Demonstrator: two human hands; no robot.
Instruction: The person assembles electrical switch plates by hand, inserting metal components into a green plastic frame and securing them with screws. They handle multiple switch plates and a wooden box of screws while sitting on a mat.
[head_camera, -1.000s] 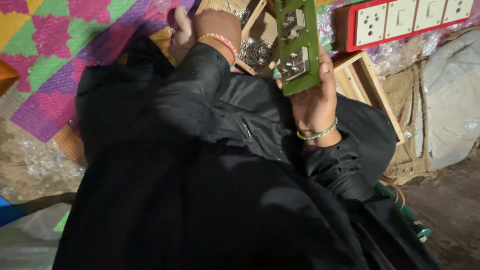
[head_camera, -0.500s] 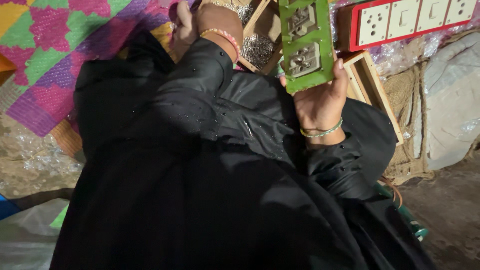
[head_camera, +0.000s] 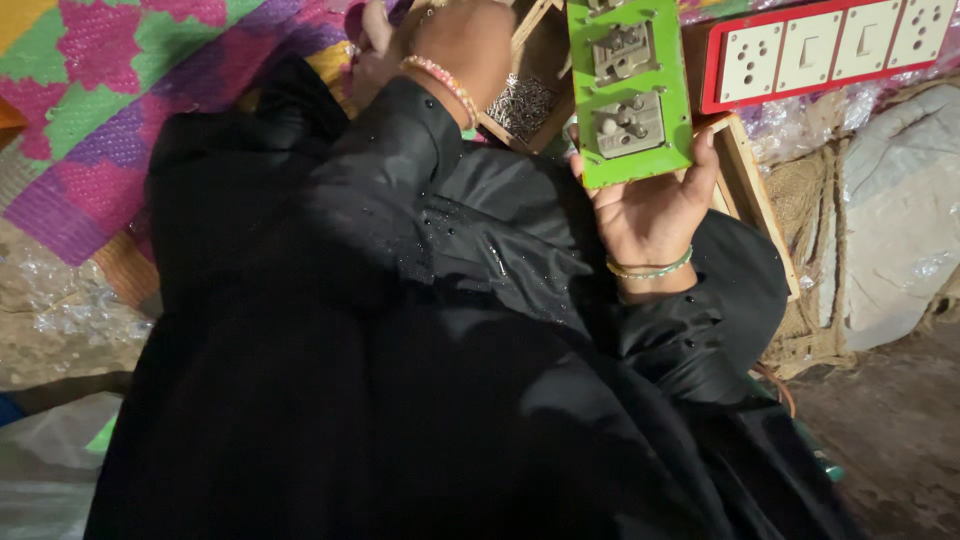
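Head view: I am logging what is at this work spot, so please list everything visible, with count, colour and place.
Green rectangular switch panel: one, green with grey metal fittings, top centre, held upright.
Red-framed switch board with white sockets and switches: one, red and white, top right.
Wooden compartment tray: one, pale wood, behind the panel; one compartment holds small silvery metal parts.
Woven plastic mat: one, pink, green, purple and yellow, top left.
Burlap sacking: brown, right side.
Grey-white cloth: one, far right.
Black garment: one, fills the centre.
Left hand: beaded bracelet, reaching over the tray.
Right hand: green bangles, gripping the panel's lower end.
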